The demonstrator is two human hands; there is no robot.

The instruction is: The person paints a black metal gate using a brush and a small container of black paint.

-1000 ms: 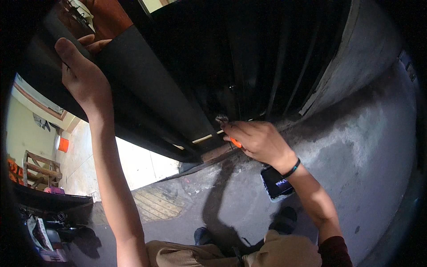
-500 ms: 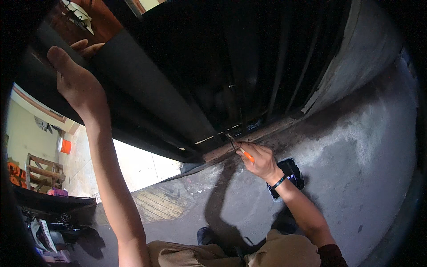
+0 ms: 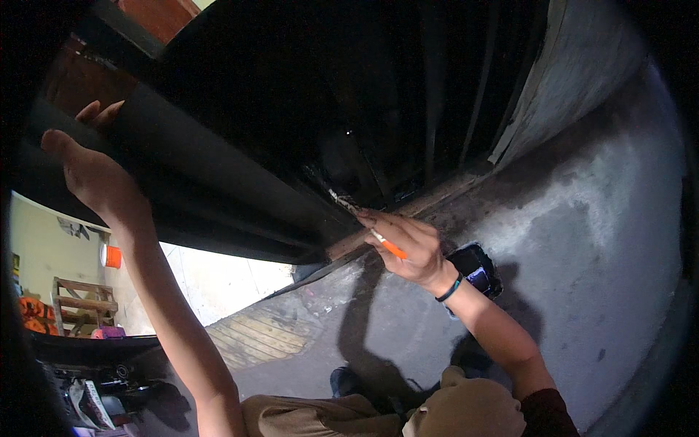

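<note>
My left hand (image 3: 102, 178) grips a dark bar of a black metal door (image 3: 233, 164) at the upper left. Its thumb lies on the near side, and fingertips show past the bar. Low on the door, my right hand (image 3: 413, 247) pinches a thin brush with an orange and white handle (image 3: 393, 249). The brush's tip points up and left at the dark panel, close to the bottom edge; whether it touches is hard to make out. A black tray (image 3: 466, 255) with a shiny dark surface sits on the floor behind my right wrist, partly hidden by it.
Rough grey concrete floor (image 3: 568, 320) spreads to the right, beside a grey wall (image 3: 582, 95). Through the opening at left are bright tiles (image 3: 207, 280), a wooden rack (image 3: 84, 304) and an orange bucket (image 3: 111, 256). Dark clutter (image 3: 95, 397) stands at lower left.
The view has shifted, and the door and my left hand sit further left and lower. My right hand has moved slightly left, and the brush tip now reaches higher up the panel.
</note>
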